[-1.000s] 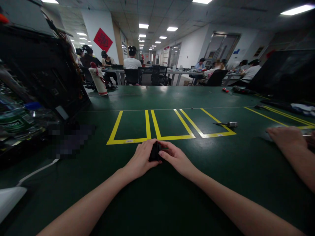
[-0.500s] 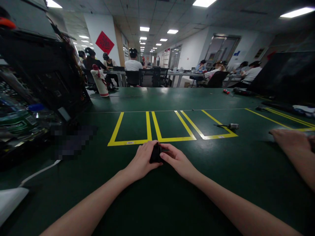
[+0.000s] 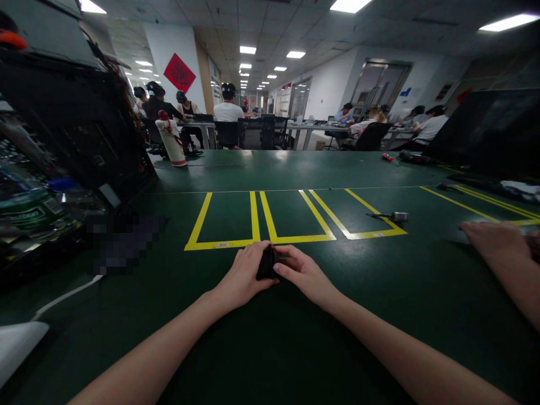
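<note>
A small black object (image 3: 265, 264), boxy in outline, sits between my hands at the middle of the green table (image 3: 278, 337). Its exact kind cannot be made out. My left hand (image 3: 243, 271) wraps round its left side, thumb at the bottom and fingers over the top. On the other side, my right hand (image 3: 301, 273) has its thumb and fingertips against the object's right edge. Just beyond both hands run yellow tape outlines (image 3: 297, 238). A screwdriver-like tool (image 3: 394, 216) with a dark shaft lies across the right outline.
Another person's hand (image 3: 495, 239) rests on the table at the right. A white bottle (image 3: 172, 139) stands at the far left edge. Dark equipment (image 3: 71, 124) and plastic bottles (image 3: 29, 208) crowd the left. A red tool (image 3: 388, 158) lies far right; several people sit beyond.
Almost nothing differs. My hands stay on the black object with only a tiny shift of the right fingers.
</note>
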The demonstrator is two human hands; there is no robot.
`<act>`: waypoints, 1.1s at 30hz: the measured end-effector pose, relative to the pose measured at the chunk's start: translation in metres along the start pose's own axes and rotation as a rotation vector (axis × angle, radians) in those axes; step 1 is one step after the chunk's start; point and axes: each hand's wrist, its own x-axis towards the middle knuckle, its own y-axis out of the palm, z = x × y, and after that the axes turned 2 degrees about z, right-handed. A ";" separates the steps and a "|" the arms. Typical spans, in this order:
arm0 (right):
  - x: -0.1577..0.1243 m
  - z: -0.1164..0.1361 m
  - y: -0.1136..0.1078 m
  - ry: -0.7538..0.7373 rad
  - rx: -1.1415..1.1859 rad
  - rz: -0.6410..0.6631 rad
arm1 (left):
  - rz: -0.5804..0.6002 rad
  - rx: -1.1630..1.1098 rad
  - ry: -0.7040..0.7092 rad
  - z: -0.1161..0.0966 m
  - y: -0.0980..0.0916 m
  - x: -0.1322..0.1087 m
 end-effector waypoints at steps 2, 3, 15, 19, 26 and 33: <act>-0.001 0.001 0.000 -0.017 0.027 0.018 | -0.004 0.009 0.006 0.000 0.000 0.000; -0.001 0.001 0.001 -0.021 0.036 0.019 | -0.006 0.012 0.010 0.001 0.001 0.000; 0.000 0.002 0.001 -0.001 -0.037 -0.013 | -0.040 0.035 0.019 0.007 0.008 0.001; -0.002 0.003 0.002 -0.019 0.028 0.006 | -0.017 0.025 0.022 0.005 0.005 0.000; -0.001 0.004 0.003 -0.023 -0.004 -0.032 | -0.016 0.018 0.023 0.003 0.004 0.000; -0.001 0.001 0.002 -0.034 0.023 0.015 | -0.023 0.021 0.007 0.003 0.003 0.000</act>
